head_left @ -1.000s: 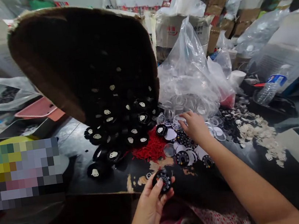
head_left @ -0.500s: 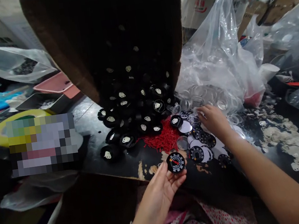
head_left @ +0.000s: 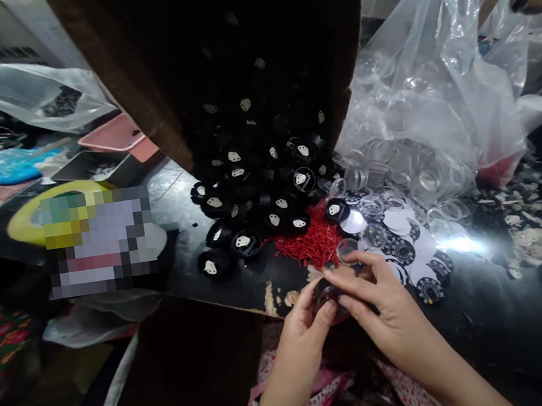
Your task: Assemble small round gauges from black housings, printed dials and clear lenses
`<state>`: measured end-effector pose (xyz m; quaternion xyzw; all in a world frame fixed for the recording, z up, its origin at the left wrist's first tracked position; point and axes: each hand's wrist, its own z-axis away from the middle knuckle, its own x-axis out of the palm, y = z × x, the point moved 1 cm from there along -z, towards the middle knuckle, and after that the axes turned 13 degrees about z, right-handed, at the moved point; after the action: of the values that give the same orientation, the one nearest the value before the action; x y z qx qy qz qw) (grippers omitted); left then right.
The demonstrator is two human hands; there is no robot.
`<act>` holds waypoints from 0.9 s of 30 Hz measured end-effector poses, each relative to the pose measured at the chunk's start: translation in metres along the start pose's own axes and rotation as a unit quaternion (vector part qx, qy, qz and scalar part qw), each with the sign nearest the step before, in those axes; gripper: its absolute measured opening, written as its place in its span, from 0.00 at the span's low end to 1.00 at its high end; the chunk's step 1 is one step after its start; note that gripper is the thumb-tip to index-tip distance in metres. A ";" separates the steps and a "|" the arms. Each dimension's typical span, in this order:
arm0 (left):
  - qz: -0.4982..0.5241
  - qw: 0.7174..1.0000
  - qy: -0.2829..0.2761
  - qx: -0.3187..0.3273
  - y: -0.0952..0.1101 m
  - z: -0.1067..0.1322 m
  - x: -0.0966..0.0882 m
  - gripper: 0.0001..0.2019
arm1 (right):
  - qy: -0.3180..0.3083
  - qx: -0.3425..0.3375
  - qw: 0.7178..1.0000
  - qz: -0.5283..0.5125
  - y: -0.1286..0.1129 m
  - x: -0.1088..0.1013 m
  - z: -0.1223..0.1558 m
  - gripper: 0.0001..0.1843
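A small round black dial gauge [head_left: 326, 293] is held low over the front table edge, tilted so that its face is dim. My left hand [head_left: 300, 337] grips it from the left with fingers and thumb. My right hand [head_left: 384, 300] closes on its right side, fingertips at the rim; whether a clear cover is between them I cannot make out. Just beyond lie red pointers [head_left: 309, 241] in a heap, printed black dials [head_left: 401, 250] with white backs, and round clear covers [head_left: 429, 181]. Black cups with pale plates [head_left: 246, 241] spill toward me.
A large dark cardboard box [head_left: 353, 50] lies with its mouth toward me. Clear plastic bags [head_left: 423, 67] stand at right, beside scattered pale plates [head_left: 533, 240]. At left are a yellow tape roll [head_left: 26, 224], a pink tray [head_left: 113, 136] and a metal tray [head_left: 94, 167].
My right hand has come back from the clear covers to the gauge in my left hand. The gauge has tilted, and the camera view has shifted.
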<state>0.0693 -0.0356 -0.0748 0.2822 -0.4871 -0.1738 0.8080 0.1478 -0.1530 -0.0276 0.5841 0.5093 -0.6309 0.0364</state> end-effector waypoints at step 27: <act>-0.156 0.978 -0.024 0.137 0.041 0.052 -0.024 0.25 | 0.055 -0.110 0.992 0.036 -0.043 0.049 -0.037 0.19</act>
<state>0.0126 -0.0052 -0.0461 0.4589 -0.4753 -0.2361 0.7126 0.1312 -0.0803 -0.0325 0.6287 0.5555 -0.5359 0.0952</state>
